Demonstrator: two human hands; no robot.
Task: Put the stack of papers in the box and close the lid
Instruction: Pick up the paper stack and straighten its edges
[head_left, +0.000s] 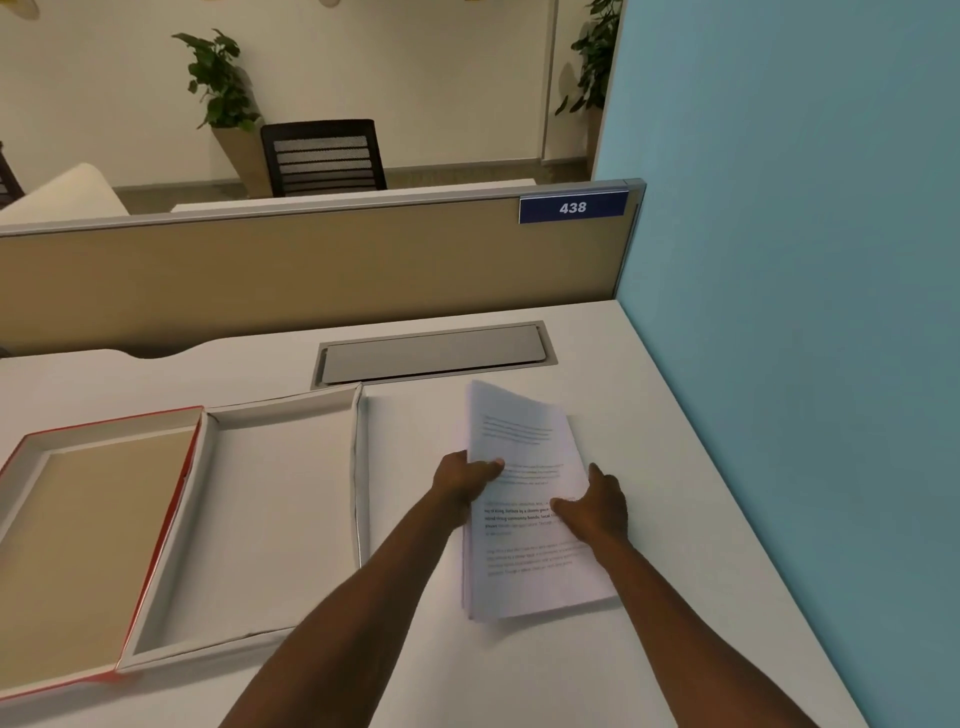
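Fingers (496, 464) pinch papers (524, 582); sign (573, 207) reads 438

— What do we have around us here?

— We see a white worktop (597, 665) with a grey cable-tray cover (434, 353) set flush into it at the far side. Behind that stands a tan divider panel (311, 270), and at its right end we read a blue number plate (573, 207) marked 438.

— And on the right?

— A tall light-blue partition (789, 312) runs along the worktop's right edge. Beyond the divider we make out a black mesh-backed chair (323, 156), a potted plant (223, 88) just left of it against the cream wall, a second plant (592, 57) by the partition, and a pale seat (62, 195) at far left.
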